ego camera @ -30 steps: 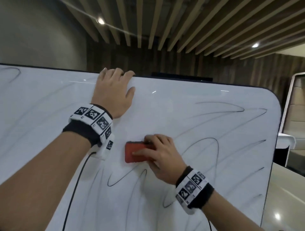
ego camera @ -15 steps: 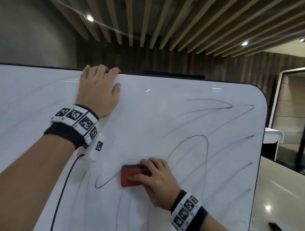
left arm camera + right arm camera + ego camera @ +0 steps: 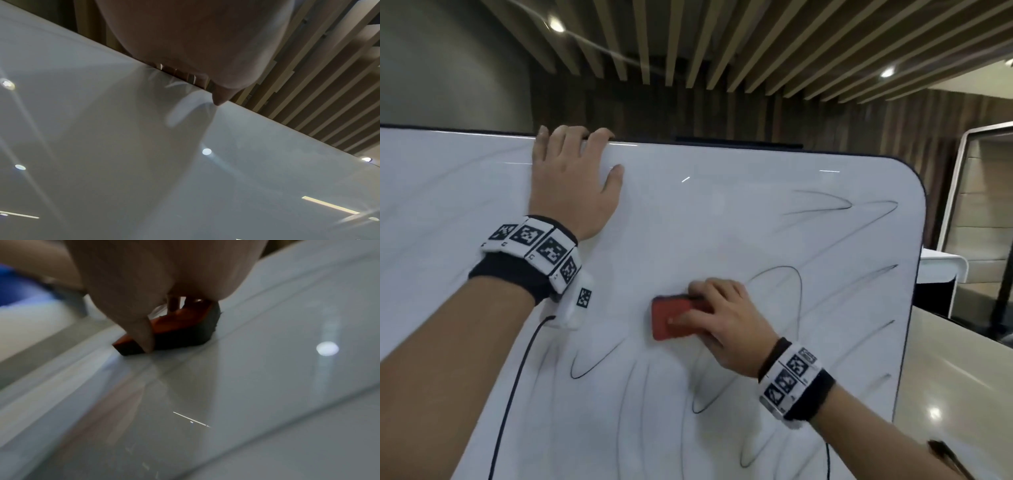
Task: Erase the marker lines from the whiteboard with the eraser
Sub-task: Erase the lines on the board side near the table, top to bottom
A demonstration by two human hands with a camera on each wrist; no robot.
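Note:
The whiteboard [image 3: 722, 222] fills the head view, with black marker lines [image 3: 799, 298] looping over its right and lower parts. My right hand [image 3: 726, 325] grips the red eraser [image 3: 667, 320] and presses it flat on the board's middle, just left of a tall loop. In the right wrist view the eraser's dark felt [image 3: 185, 335] sits on the whiteboard [image 3: 246, 386] under my right hand [image 3: 154, 280]. My left hand [image 3: 571, 178] holds the board's top edge, fingers curled over it and thumb on the face. The left wrist view shows my left hand's palm [image 3: 195, 40] against the whiteboard [image 3: 123, 162].
A beige tabletop [image 3: 945, 377] lies past the board's right edge, with a white seat [image 3: 941, 267] behind it. A black cable [image 3: 517, 394] hangs from my left wrist across the board. A small dark object [image 3: 945, 459] lies at the lower right.
My right hand slid the eraser down the board, then back up and a little to the right. My left hand stayed on the top edge.

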